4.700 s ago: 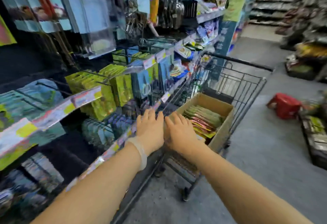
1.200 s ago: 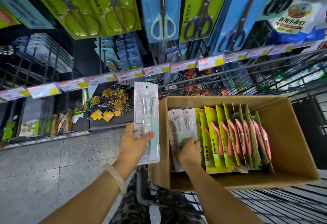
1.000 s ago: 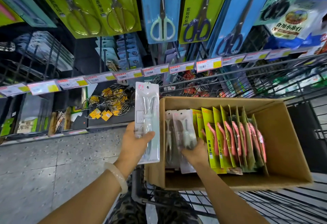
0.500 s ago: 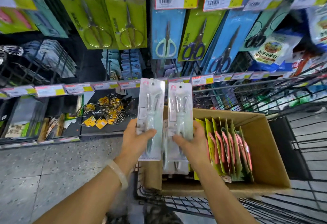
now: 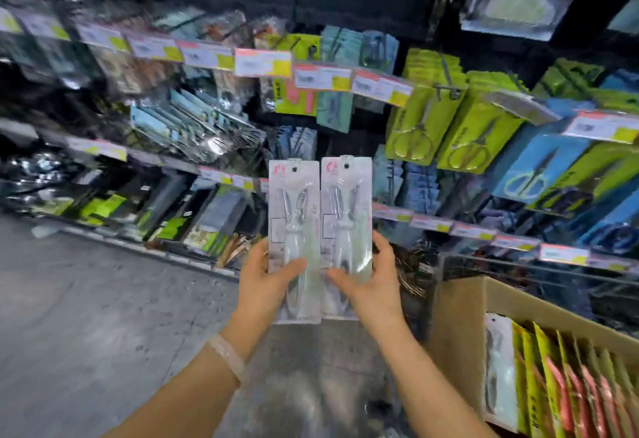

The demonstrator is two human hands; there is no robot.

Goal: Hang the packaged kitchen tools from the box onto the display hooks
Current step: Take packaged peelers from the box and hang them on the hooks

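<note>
While the cardboard box [image 5: 456,313] waits lower right, the left hand [image 5: 264,285] grips one white pack [image 5: 294,230], the right hand [image 5: 375,287] another [image 5: 346,223] (edges touching, both upright).

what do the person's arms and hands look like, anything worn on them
Both forearms are bare, with no sleeves in view and no gloves. The left hand has a pale, translucent bangle round its wrist. The right hand and its wrist carry nothing visible: no watch, band or ring.
</note>
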